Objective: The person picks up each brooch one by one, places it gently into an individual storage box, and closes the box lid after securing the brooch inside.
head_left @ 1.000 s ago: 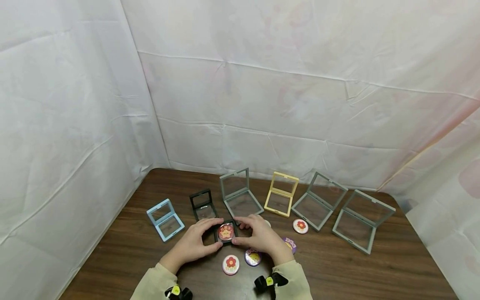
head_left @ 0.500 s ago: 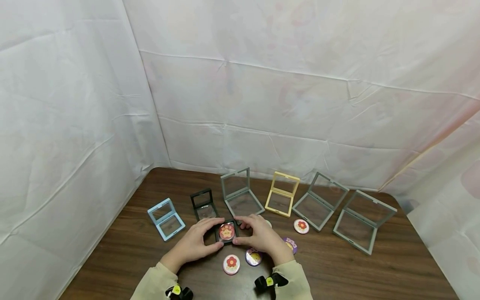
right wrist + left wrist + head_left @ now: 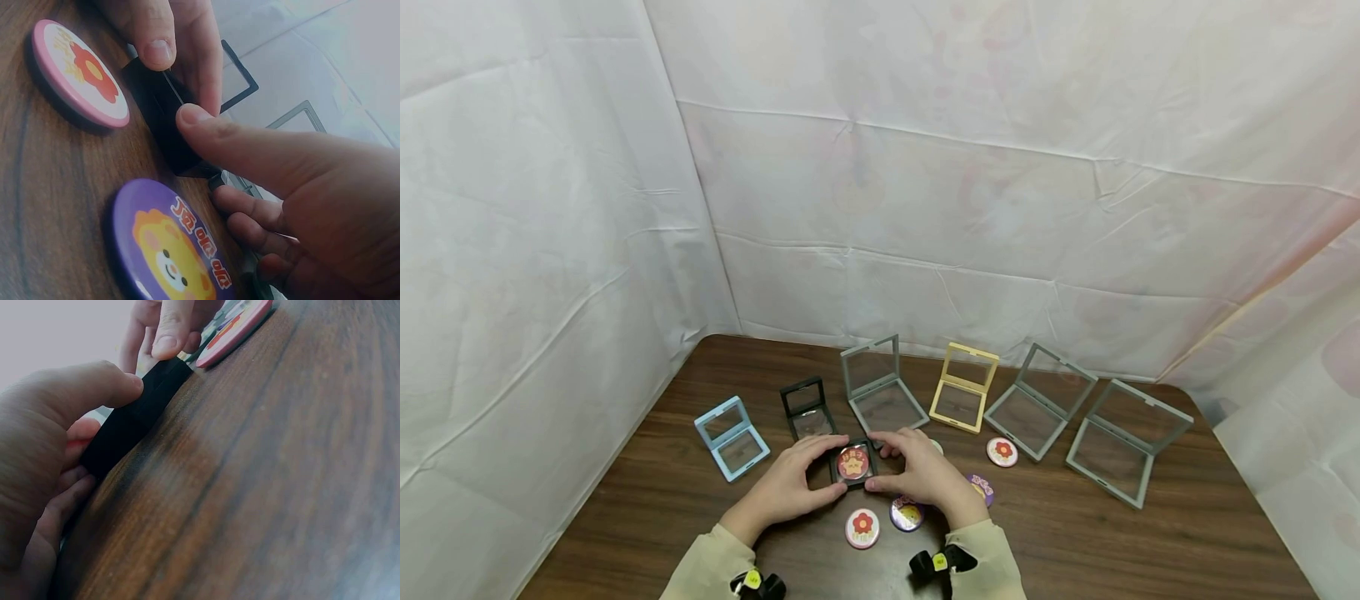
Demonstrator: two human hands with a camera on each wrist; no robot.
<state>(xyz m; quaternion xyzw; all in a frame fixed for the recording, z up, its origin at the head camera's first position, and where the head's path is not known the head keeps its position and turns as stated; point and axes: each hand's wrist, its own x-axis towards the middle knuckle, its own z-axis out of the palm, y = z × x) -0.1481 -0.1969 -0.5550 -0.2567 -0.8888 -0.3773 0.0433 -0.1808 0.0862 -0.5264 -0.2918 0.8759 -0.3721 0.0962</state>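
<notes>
Both hands hold a small black square display case (image 3: 833,472) on the table, with a round red badge (image 3: 853,463) showing a yellow star-shaped figure inside it. My left hand (image 3: 790,483) grips the left side, thumb on the near edge and fingers at the far edge. On the right side, my right hand (image 3: 921,473) has its thumb against the near edge and its index finger at the far corner; its other fingers are curled. The left wrist view shows the case's dark side wall (image 3: 134,419) under both thumbs. In front lie a pink-rimmed flower badge (image 3: 862,529) and a purple badge (image 3: 907,517).
Behind stand opened cases: light blue (image 3: 730,438), black (image 3: 806,410), grey (image 3: 874,387), yellow (image 3: 963,385) and two more grey ones at right. Another flower badge (image 3: 1002,452) and a second purple badge (image 3: 981,489) lie right of the hands. White cloth (image 3: 925,208) hangs behind the table.
</notes>
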